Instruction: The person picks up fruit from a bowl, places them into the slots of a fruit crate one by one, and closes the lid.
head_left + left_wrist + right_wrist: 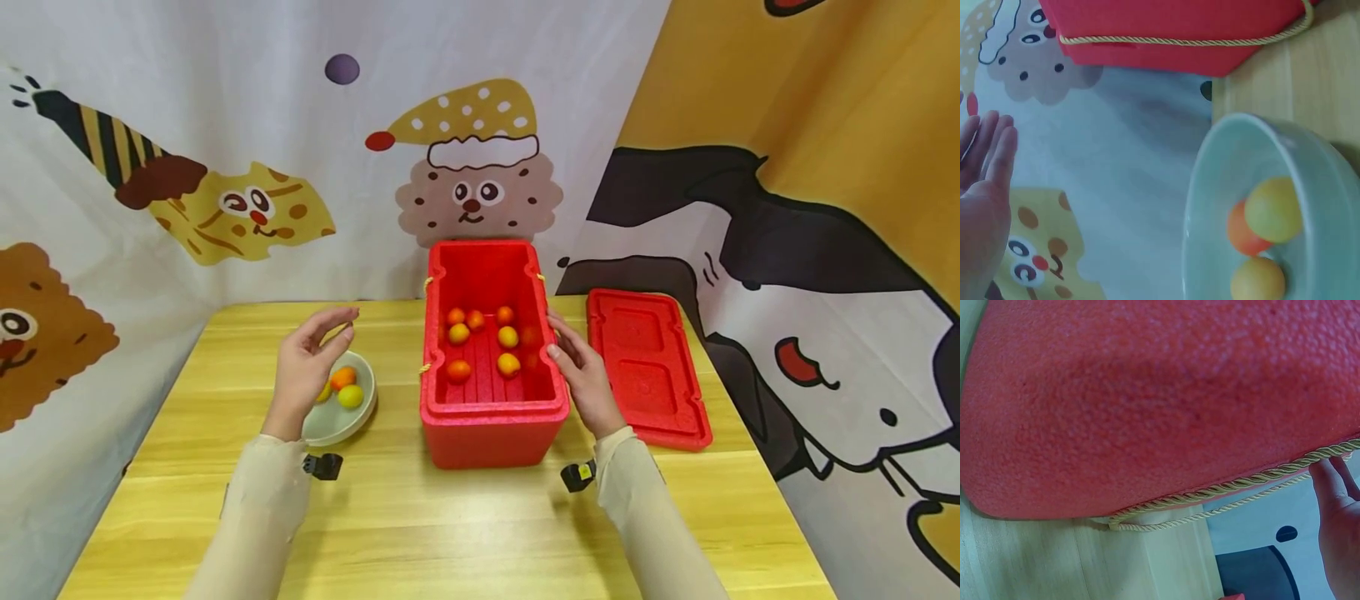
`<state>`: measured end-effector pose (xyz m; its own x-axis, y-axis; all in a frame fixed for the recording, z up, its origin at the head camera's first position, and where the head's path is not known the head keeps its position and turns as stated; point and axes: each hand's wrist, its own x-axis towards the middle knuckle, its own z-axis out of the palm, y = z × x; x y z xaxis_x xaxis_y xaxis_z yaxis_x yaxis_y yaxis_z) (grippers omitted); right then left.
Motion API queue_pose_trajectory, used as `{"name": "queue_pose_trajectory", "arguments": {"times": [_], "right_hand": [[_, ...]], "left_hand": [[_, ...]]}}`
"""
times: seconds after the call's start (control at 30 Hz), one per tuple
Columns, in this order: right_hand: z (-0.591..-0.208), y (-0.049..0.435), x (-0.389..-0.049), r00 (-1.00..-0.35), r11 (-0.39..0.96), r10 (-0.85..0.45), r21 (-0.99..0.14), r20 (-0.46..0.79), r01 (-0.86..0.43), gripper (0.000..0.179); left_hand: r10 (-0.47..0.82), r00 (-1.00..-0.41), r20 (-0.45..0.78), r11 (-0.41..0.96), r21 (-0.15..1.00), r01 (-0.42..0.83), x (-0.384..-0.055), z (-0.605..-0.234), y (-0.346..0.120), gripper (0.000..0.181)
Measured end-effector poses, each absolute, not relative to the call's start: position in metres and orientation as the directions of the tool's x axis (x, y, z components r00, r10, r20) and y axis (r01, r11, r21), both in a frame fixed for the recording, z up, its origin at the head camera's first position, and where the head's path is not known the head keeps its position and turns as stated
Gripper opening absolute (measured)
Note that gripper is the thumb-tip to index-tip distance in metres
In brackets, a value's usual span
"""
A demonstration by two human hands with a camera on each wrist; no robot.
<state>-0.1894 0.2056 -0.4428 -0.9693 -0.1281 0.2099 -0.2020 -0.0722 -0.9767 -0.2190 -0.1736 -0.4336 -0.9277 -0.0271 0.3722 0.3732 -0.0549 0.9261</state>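
Note:
A red foam box (487,442) stands uncovered on the table, with several small orange and yellow round fruits (507,364) scattered on its floor. My right hand (588,383) rests against the box's right rim, fingers extended along its outer side; in the right wrist view they lie by a gold rope (1229,486). My left hand (303,367) hovers over the pale bowl (330,432), holding nothing, its fingers loosely bent. Inside the bowl are yellow fruits (350,396) and an orange one (343,377); the hand partly hides them in the head view.
To the box's right lies a red lid (648,367), flat on the wooden table (420,533). A cartoon-printed curtain (262,58) hangs behind the table and along its sides. Small black cameras (322,467) are worn at both wrists.

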Motion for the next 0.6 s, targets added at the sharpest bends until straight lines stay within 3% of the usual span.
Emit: {"name": "queue_pose_trajectory", "arguments": {"times": [0.27, 0.6], "right_hand": [[-0.443, 0.206, -0.19, -0.968, -0.084, -0.133, -0.976, 0.211, -0.201, 0.049], [-0.442, 0.205, -0.19, -0.969, -0.085, -0.131, -0.976, 0.211, -0.201, 0.049]], "left_hand": [[-0.072, -0.928, 0.366, -0.083, 0.925, 0.371, -0.211, -0.445, -0.191, 0.032], [-0.138, -0.948, 0.288, 0.004, 0.957, 0.29, -0.202, -0.466, -0.208, 0.036]]}}
